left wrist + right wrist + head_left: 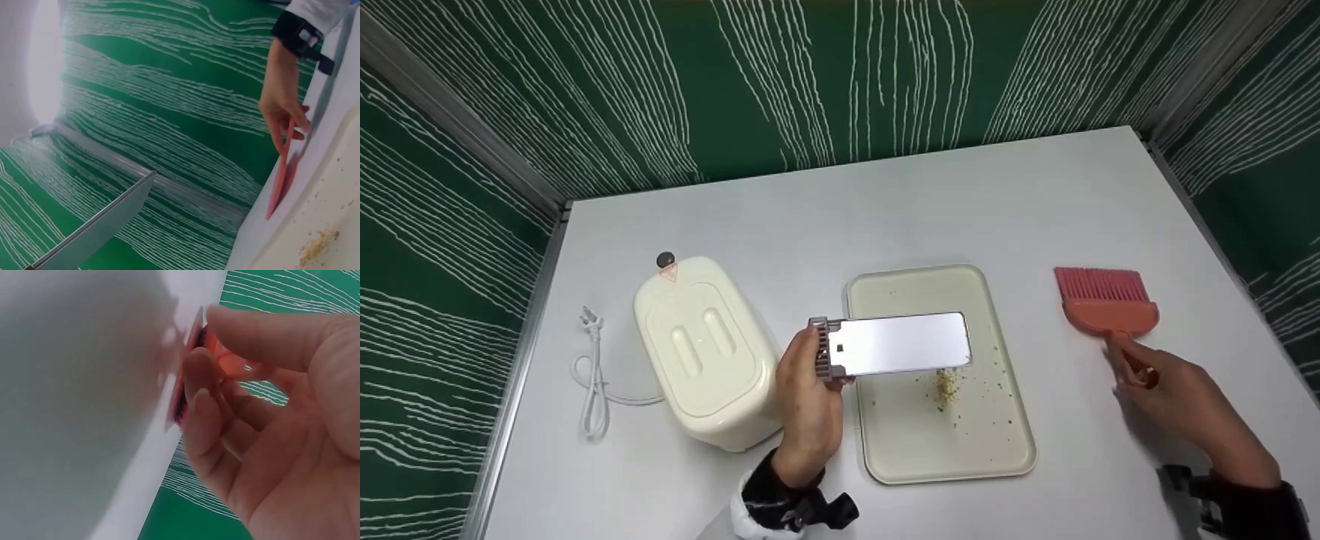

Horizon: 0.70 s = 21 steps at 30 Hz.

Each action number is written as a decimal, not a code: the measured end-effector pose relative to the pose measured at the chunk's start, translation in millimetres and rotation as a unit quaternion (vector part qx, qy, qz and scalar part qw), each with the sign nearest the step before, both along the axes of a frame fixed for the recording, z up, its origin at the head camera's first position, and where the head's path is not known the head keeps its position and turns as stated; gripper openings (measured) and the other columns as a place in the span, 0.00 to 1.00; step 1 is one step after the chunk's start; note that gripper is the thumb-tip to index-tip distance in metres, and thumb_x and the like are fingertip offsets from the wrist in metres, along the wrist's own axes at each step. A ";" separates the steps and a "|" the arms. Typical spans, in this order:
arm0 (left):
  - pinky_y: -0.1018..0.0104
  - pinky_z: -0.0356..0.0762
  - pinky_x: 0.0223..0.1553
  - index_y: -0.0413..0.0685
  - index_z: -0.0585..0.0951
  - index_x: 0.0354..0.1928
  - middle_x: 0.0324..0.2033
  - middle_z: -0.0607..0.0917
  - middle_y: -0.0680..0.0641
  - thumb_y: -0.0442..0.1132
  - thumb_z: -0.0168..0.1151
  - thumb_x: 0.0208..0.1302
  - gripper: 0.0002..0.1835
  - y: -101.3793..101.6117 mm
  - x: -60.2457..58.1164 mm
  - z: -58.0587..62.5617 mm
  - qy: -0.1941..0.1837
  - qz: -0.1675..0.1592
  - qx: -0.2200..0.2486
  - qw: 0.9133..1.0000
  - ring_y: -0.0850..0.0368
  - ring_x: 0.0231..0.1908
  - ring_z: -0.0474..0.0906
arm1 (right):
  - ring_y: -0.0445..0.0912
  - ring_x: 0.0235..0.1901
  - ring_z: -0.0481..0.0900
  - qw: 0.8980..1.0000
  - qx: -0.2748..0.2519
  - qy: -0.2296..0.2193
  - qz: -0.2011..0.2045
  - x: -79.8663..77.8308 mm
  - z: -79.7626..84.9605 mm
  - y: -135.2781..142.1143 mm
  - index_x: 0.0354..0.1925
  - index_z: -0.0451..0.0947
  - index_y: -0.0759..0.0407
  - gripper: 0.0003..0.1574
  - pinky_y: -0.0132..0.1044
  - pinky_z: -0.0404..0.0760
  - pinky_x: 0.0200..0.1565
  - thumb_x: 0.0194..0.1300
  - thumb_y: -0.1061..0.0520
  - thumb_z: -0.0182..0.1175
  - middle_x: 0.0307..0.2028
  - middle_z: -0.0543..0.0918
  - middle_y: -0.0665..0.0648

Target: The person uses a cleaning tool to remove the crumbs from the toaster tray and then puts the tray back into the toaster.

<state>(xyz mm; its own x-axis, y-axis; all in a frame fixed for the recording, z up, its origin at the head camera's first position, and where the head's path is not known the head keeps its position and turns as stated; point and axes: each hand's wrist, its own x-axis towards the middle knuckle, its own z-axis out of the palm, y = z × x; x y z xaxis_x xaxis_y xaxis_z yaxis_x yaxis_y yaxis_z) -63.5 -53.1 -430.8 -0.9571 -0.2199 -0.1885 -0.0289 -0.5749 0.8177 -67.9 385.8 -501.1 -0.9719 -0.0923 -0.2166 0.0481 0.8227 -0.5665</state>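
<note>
My left hand (810, 401) grips the grey slatted end of a flat, shiny metal crumb tray (904, 343), held level above a cream rectangular tray (907, 457). In the left wrist view the crumb tray (98, 228) shows from its edge. Yellowish crumbs (946, 386) lie on the cream tray, piled near its middle and scattered to the right. To the right, my right hand (1181, 401) pinches the handle of a coral-red brush (1110, 315) whose bristles point away from me. The right wrist view shows thumb and fingers at the handle, partly hiding the brush (179, 402).
A cream toaster-like appliance (705, 345) with a dark knob stands left of my left hand. Its white power cord and plug (595, 367) lie coiled farther left. Green walls with white streaks (885, 82) enclose the white table (810, 225) at the back and sides.
</note>
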 end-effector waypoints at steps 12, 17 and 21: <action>0.69 0.71 0.28 0.36 0.78 0.45 0.31 0.82 0.44 0.41 0.43 0.84 0.17 0.4 0.0 2.2 0.001 -0.007 -0.008 1.000 0.58 0.27 0.73 | 0.59 0.41 0.74 0.995 0.004 -0.097 -0.016 -1.7 3.8 1.8 0.77 0.53 0.74 0.50 0.37 0.78 0.30 0.69 0.61 0.69 0.42 0.76 0.70; 0.69 0.71 0.28 0.36 0.79 0.45 0.31 0.82 0.44 0.41 0.43 0.83 0.17 0.2 0.0 2.4 0.000 -0.008 -0.007 1.000 0.58 0.27 0.73 | 0.57 0.39 0.73 0.995 0.003 -0.103 -0.019 -2.2 4.5 1.0 0.76 0.53 0.75 0.48 0.37 0.77 0.28 0.69 0.63 0.67 0.40 0.74 0.69; 0.69 0.70 0.27 0.36 0.79 0.45 0.30 0.81 0.45 0.40 0.44 0.83 0.17 0.5 0.6 3.3 -0.004 -0.004 -0.005 1.000 0.59 0.26 0.72 | 0.57 0.39 0.71 0.994 0.000 -0.105 -0.028 -2.9 4.6 0.2 0.75 0.54 0.74 0.46 0.36 0.76 0.29 0.70 0.63 0.67 0.40 0.72 0.67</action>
